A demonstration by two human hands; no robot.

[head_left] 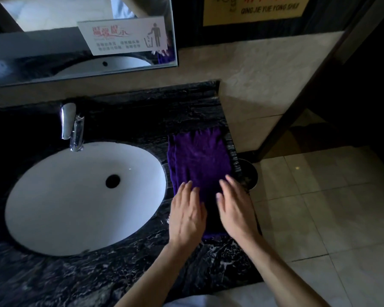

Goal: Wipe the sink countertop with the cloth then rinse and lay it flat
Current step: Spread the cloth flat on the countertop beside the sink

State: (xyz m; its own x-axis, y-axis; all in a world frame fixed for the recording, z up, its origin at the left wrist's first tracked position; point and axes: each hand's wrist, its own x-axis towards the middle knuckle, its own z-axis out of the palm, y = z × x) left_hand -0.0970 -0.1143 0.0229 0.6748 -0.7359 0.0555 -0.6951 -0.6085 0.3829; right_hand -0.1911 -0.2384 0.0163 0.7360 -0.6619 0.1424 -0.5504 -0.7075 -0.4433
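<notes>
1. Cloth (201, 160): purple, spread out on the black marble counter (142, 111) right of the sink (53, 196), reaching almost to the counter's right edge; a fold line running along its left side, so probably doubled over.
2. Left hand (187, 214): fingers straight and slightly spread, laid palm down on the near left part of the cloth; nothing gripped.
3. Right hand (235, 209): likewise flat, fingers extended over the near right part of the cloth; no pinch, no curl.
4. Judged step: smoothing the cloth flat, so likely the last part of the task.
5. Handling, as a guess: soft, limp, plush pile; light when dry, heavier and clingy if wet; not fragile; likely to drag and wrinkle on the stone rather than slide.
6. Best hold: pinching two corners or one edge to lift and re-lay; flat palms stroking outward to press out creases.
7. Tap (72, 127): chrome, behind the sink; no water seen running.
8. Writing: white sign (122, 37) on the mirror (42, 18), red and grey Chinese characters too blurred to read, plus a figure dropping litter in a bin.
9. Yellow notice (253, 12) on the wall: "QING JIE YUE YONG SHUI" as far as legible, red characters above cut off.
</notes>
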